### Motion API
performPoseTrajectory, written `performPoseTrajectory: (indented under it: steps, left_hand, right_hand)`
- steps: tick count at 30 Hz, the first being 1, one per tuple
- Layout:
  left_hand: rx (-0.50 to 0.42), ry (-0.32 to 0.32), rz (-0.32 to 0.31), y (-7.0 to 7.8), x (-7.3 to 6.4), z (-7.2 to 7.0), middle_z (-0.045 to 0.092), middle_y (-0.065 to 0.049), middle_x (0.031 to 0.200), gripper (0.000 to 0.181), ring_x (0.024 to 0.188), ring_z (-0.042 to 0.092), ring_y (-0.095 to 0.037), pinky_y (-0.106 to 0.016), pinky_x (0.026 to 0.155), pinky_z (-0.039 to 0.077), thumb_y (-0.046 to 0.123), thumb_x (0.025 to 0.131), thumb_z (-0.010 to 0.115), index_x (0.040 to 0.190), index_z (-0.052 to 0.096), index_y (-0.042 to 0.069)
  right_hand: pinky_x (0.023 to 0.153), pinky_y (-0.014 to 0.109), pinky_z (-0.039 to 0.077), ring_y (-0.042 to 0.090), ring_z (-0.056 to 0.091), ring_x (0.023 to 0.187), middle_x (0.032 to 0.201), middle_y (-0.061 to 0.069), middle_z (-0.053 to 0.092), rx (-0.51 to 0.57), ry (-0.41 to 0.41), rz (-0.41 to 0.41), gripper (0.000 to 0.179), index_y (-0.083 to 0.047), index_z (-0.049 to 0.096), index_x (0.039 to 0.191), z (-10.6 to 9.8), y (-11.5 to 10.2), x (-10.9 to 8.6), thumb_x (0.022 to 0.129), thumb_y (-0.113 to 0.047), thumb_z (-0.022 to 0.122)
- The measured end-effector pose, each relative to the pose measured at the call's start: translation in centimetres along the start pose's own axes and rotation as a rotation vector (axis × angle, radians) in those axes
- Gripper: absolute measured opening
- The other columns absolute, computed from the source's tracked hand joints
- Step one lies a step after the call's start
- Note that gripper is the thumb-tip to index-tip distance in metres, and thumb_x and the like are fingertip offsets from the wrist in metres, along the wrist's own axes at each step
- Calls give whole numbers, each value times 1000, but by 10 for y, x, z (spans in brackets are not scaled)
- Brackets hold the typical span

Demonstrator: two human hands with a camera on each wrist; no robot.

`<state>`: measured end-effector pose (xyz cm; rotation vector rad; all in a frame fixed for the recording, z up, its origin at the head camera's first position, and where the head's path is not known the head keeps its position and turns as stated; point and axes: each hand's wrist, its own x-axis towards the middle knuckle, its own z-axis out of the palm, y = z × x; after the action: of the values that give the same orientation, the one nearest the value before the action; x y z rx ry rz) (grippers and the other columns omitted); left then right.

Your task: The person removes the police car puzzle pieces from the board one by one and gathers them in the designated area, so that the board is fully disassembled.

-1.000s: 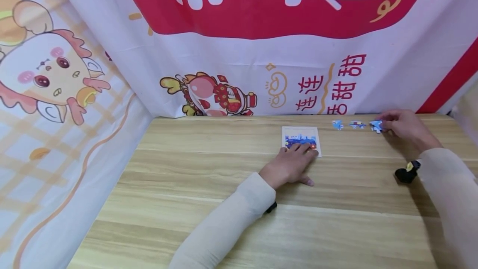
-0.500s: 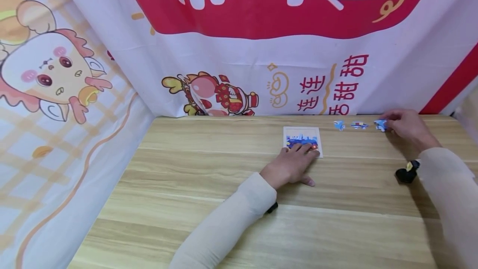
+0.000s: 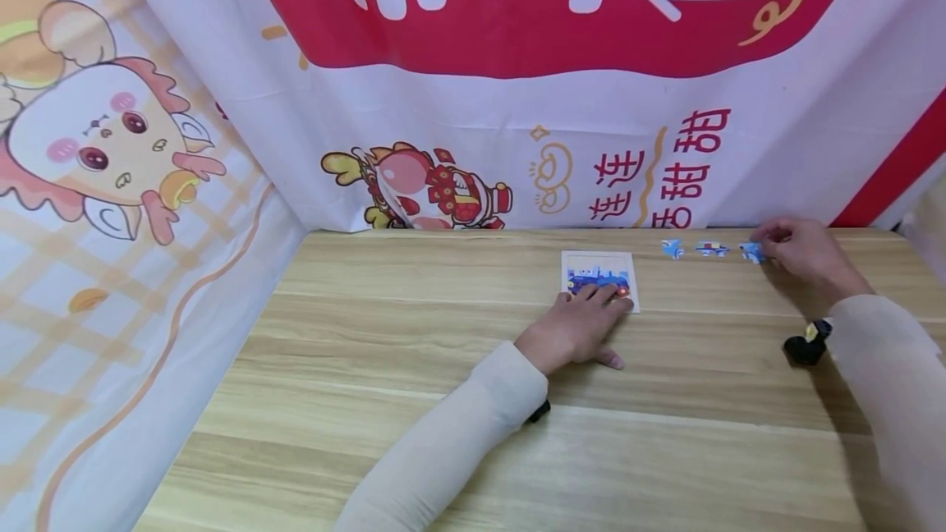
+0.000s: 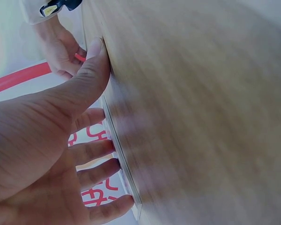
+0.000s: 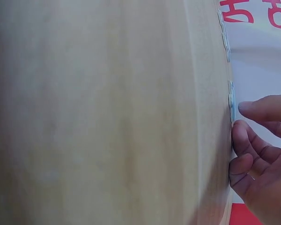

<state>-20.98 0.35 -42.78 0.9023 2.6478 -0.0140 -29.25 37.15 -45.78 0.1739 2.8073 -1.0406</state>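
Note:
In the head view my left hand (image 3: 578, 328) lies spread over the lower part of a white-framed picture puzzle board (image 3: 598, 260). Its fingertips press near the lower edge of the blue vehicle picture, and the thumb rests out on the table. The left wrist view shows the fingertips along the board's thin edge. At the back right, my right hand (image 3: 801, 251) is at a blue jigsaw piece (image 3: 750, 252) lying flat. In the right wrist view one fingertip hovers just over this piece (image 5: 232, 101), with another right at its near end; the remaining fingers are bent against the tabletop.
Left of the right hand lie two more jigsaw pieces, a multicoloured one (image 3: 712, 249) and a light blue one (image 3: 672, 249). A printed cloth (image 3: 458, 113) hangs along the table's back edge. Black camera mounts (image 3: 805, 347) sit under both wrists, close to the wooden table (image 3: 355, 318).
The jigsaw piece at my right fingertips has turned and shifted slightly to the right. My left hand has stayed on the puzzle board.

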Motion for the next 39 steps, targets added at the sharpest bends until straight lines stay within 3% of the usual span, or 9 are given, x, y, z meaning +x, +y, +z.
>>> performPoseTrajectory:
  steps: [9,16,29,33,39]
  left_hand:
    - [1,3,4,1,-1,-1,24,5,174,88,160,26,-19,-49,124,36,65,90,70,164,31,35]
    - [-4,1,8,1,-1,-1,24,5,175,88,160,26,-19,-50,124,35,64,90,70,164,31,35]
    - [0,11,12,0,-3,0,23,5,175,89,160,26,-19,-49,124,35,65,90,69,164,32,34]
    - [-8,12,12,1,-3,0,22,3,175,88,160,25,-20,-49,125,34,64,90,70,164,32,34]
    - [-14,16,8,2,-5,-1,20,0,176,88,161,24,-21,-46,127,33,63,90,70,164,32,33]
  right_hand:
    - [92,58,49,50,40,116,135,35,47,-24,-32,-19,32,8,56,135,-1,-1,-1,107,-6,50]
    - [91,58,48,49,41,113,131,35,49,-30,-28,-30,31,9,56,133,-2,0,0,107,-7,49]
    - [85,46,50,45,46,111,131,34,52,-45,-13,-54,38,8,56,135,-4,-5,-4,111,-20,46]
    - [83,45,50,44,49,110,129,34,55,-80,8,-99,40,8,57,133,-3,-15,-7,111,-23,46]
    - [87,46,48,43,54,113,128,34,61,-89,7,-218,33,9,62,130,4,-43,-8,107,-14,53]
